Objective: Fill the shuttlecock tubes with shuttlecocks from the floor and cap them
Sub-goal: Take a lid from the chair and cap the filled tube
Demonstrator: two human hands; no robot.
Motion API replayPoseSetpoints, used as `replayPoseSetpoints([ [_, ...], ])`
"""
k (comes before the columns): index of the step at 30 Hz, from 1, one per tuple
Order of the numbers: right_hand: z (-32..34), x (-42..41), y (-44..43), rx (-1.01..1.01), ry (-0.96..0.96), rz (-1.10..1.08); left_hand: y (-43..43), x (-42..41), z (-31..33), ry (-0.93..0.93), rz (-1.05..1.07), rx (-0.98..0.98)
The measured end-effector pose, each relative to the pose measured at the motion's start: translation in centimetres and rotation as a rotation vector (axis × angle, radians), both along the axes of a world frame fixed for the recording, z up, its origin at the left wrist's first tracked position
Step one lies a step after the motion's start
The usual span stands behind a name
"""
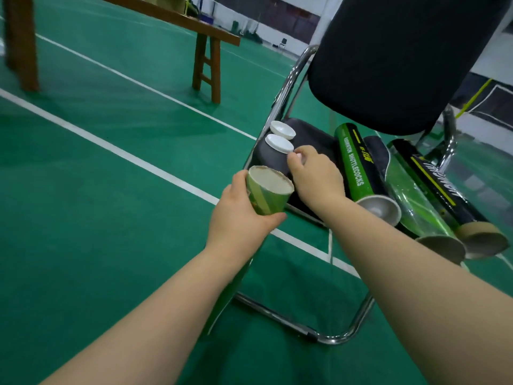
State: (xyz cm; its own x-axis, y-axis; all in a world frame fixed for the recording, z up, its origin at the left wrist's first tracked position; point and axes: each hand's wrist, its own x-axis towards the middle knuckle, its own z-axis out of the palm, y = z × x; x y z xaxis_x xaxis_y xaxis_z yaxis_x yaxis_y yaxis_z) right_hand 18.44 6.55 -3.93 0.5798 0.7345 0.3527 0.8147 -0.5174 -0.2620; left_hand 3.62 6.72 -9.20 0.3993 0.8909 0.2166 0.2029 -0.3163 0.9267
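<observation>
My left hand grips a green cardboard shuttlecock tube near its open top, held upright in front of the chair. My right hand reaches over the chair seat, and its fingertips pinch the edge of the nearer white cap. A second white cap lies just behind it. On the seat lie a green tube, a clear green tube and a black tube, all with open ends toward me.
The caps and tubes rest on a black padded chair with a chrome frame and a tall backrest. A wooden bench stands at the back left on the green court floor with white lines.
</observation>
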Motion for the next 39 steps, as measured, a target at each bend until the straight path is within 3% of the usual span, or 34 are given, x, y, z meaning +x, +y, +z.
replayPoseSetpoints([
  [5, 2.3, -4.6, -3.2, 0.466, 0.258, 0.190, -1.4, -2.3, 1.3, 0.054, -0.043, -0.020],
  [8, 3.1, -7.9, -5.4, 0.602, 0.333, 0.214, -2.7, -3.8, 3.3, 0.062, -0.076, 0.016],
  [13, 3.9, -12.1, -10.3, 0.629, 0.235, 0.303, -5.9, -6.5, 6.1, 0.080, -0.133, 0.068],
  [22, 4.9, -14.1, -17.3, 0.475, 0.031, 0.379, -10.6, -9.0, 8.6, 0.059, -0.244, 0.096],
  [26, 4.6, -14.4, -19.0, 0.367, -0.034, 0.432, -11.5, -9.4, 7.6, 0.100, -0.275, 0.107],
  [32, 0.5, -14.2, -19.7, 0.460, 0.075, 0.468, -12.4, -9.7, 4.3, 0.140, -0.292, 0.074],
  [39, -4.4, -13.3, -19.8, 0.396, -0.238, 0.457, -13.0, -8.8, -0.8, 0.105, -0.278, 0.006],
])
